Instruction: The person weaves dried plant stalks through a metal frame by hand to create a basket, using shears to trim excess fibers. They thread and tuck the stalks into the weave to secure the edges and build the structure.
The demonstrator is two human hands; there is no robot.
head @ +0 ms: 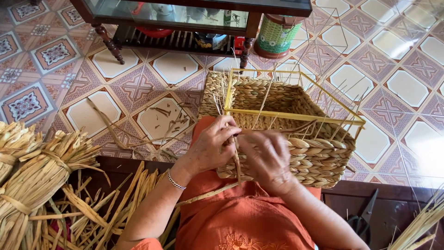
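Against the woven basket (282, 134), both hands (210, 146) (266, 159) pinch 1 straw strand (237, 159).

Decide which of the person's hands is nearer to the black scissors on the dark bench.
Right. The right hand works at the basket, on the scissors' side; the left hand is farther off, beyond the right one.

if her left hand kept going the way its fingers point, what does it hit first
The left hand points rightward, so it would likely meet the right hand first; they already look close around the straw strand, against the woven basket. Depth is unclear.
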